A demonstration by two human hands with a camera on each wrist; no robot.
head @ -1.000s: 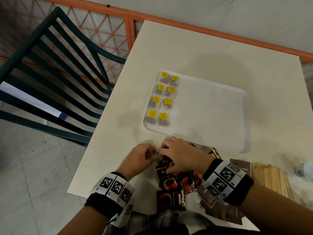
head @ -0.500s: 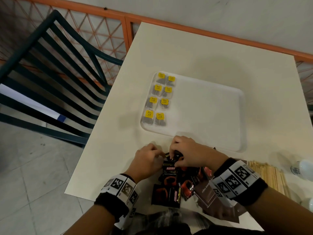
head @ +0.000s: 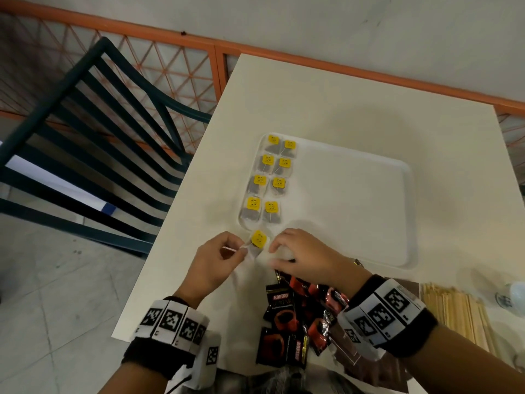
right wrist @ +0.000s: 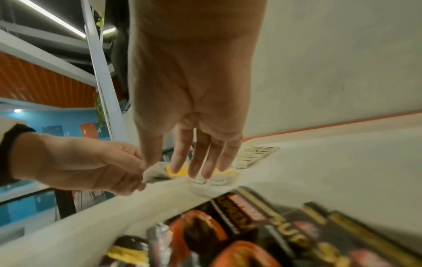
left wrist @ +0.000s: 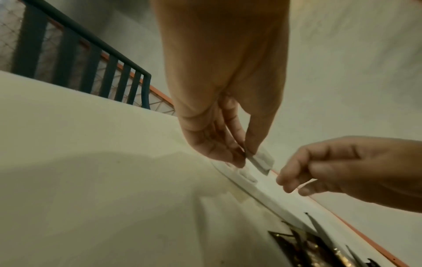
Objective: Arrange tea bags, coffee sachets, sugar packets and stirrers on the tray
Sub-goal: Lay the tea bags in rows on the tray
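Observation:
A white tray (head: 355, 209) lies on the cream table, with several yellow-tagged tea bags (head: 270, 180) in two columns along its left side. Just before the tray's near left corner, my left hand (head: 241, 250) pinches one more tea bag (head: 259, 239) by its edge, seen close in the left wrist view (left wrist: 262, 159). My right hand (head: 274, 253) hovers beside it with loose fingers (right wrist: 200, 162) over the yellow tag (right wrist: 177, 172) and grips nothing. A pile of black and red coffee sachets (head: 281, 311) lies under my right wrist. Wooden stirrers (head: 454, 311) lie at the near right.
Brown packets (head: 348, 355) lie under my right forearm. A white bottle (head: 511, 297) stands at the table's right edge. A dark green chair (head: 99, 137) stands left of the table, and an orange railing runs behind. The tray's middle and right are bare.
Both hands were bunched over the coffee sachet pile. Now my left hand has lifted a yellow-tagged tea bag towards the tray's near left corner, and my right hand has loosened beside it.

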